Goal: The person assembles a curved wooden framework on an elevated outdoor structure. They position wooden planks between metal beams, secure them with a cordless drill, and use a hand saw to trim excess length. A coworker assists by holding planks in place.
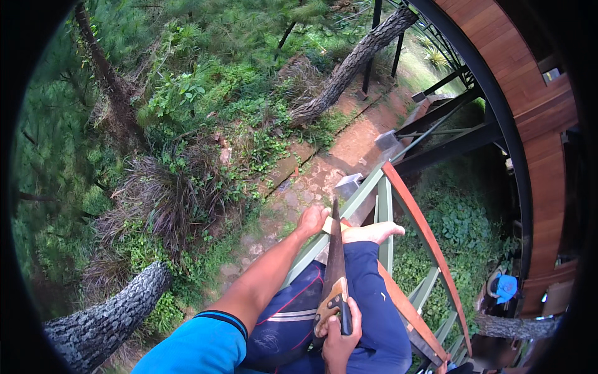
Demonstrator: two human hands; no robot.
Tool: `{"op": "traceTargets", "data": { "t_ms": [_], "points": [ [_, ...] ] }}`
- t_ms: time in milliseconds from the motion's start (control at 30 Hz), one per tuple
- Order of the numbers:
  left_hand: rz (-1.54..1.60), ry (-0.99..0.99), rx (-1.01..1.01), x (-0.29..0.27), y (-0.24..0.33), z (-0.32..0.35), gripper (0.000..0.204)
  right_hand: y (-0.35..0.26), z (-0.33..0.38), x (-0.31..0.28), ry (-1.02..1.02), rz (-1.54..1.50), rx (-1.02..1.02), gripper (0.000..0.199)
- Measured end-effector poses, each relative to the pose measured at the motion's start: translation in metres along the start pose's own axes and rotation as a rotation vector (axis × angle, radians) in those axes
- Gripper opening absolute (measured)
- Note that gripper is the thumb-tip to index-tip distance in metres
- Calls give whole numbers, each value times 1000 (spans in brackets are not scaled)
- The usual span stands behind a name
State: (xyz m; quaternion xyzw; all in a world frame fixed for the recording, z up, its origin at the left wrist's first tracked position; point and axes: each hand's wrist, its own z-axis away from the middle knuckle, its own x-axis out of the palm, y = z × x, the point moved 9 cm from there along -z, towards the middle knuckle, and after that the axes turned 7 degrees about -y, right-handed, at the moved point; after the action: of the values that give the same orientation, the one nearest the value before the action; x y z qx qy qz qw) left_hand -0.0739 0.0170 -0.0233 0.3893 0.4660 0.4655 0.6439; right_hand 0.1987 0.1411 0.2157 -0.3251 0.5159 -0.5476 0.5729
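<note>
My right hand (344,340) is wrapped round the wooden handle (330,306) of a handsaw. The saw's long, darkened blade (335,262) points away from me, its tip beyond my left hand. Beside the blade, my left hand (313,219) is closed on a small piece of wood (327,227) with a pale face, at the green beam (357,201). The wood seems to run behind the blade toward my bare foot (375,233), which lies just right of it. Whether the saw's teeth touch the wood cannot be made out.
I sit high on a green frame with a curved red-brown rail (423,232). Far below are a stone path (293,202), shrubs and leaning tree trunks (355,67). A curved wooden deck (529,118) edged in black stands right. A person in a blue cap (506,288) is lower right.
</note>
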Motion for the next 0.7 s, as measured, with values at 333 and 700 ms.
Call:
{"op": "traceTargets", "data": {
  "t_ms": [333,700],
  "points": [
    [-94,11,-107,-16,9,8,46,6,-137,54,-104,-212,-6,47],
    [-136,37,-159,-15,15,18,51,10,-153,61,-106,-226,-135,47]
  ]
}}
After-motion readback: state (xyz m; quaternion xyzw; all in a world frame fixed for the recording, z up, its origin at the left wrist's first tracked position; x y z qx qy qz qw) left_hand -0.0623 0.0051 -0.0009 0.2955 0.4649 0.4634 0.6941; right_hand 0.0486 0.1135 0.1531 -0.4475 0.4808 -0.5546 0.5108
